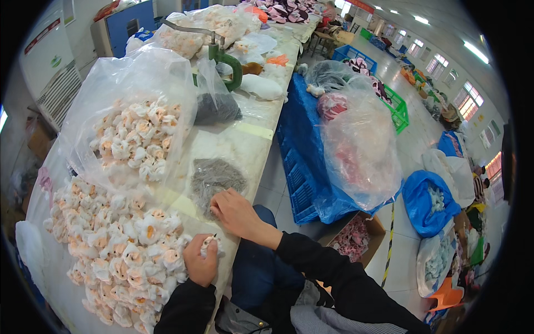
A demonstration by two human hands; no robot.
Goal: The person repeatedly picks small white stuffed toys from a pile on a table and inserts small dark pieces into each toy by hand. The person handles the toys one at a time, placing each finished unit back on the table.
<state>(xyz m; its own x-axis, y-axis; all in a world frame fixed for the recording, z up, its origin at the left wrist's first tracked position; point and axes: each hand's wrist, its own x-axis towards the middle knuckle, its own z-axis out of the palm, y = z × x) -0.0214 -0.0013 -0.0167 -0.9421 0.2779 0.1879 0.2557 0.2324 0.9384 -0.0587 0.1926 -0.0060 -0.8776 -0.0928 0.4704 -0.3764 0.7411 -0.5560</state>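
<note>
My left hand [200,261] is closed around a small white plush piece [209,241] with a dark dot on it, close to the table's near edge. My right hand [238,214] reaches over the near side of a heap of tiny grey-brown parts [218,177] on clear plastic. Its fingers are bent together, and whatever they pinch is too small or hidden to make out. To the left spreads a big pile of white plush pieces [125,253] with peach-coloured patches. Behind that pile, an open clear plastic bag [128,83] holds more of the same pieces.
A green hand press [235,71] stands farther back on the table [192,217], beside a bag of dark parts [214,108]. Right of the table are a blue crate [297,192], a large clear bag [361,145] and a cardboard box [374,236] of pink scraps.
</note>
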